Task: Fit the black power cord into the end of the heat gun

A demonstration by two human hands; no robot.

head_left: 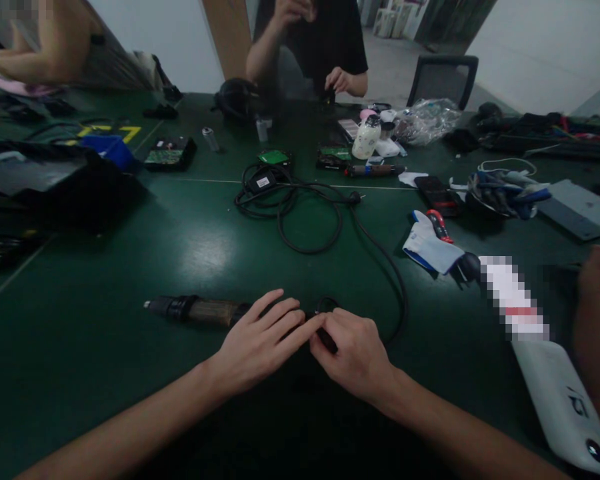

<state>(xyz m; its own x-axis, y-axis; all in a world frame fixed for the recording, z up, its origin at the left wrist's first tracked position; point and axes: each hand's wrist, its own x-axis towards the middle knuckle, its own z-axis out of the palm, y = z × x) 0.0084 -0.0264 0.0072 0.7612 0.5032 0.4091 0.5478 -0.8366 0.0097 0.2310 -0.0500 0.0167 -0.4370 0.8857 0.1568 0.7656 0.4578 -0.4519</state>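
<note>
An electric screwdriver (213, 311) with a brown grip and black nose lies on the green table, its tip pointing left. My left hand (265, 337) rests over its rear part with the fingers stretched out and slightly spread. Closed in a pinch, my right hand (353, 350) touches the left index fingertip at the tool's back end. Dark cable shows between and behind its fingers, though the exact point of grip is partly hidden. The black cable (403, 287) curves from near my right hand up to a coil in the middle of the table.
Beyond the coil stand open boxes with green circuit boards (275, 157), another screwdriver (375, 171) and a white bottle (367, 138). Gloves (433, 247) and a white device (560, 393) lie right. A black tray (45, 180) is left. Two people sit across; someone's arm (597, 333) enters at right.
</note>
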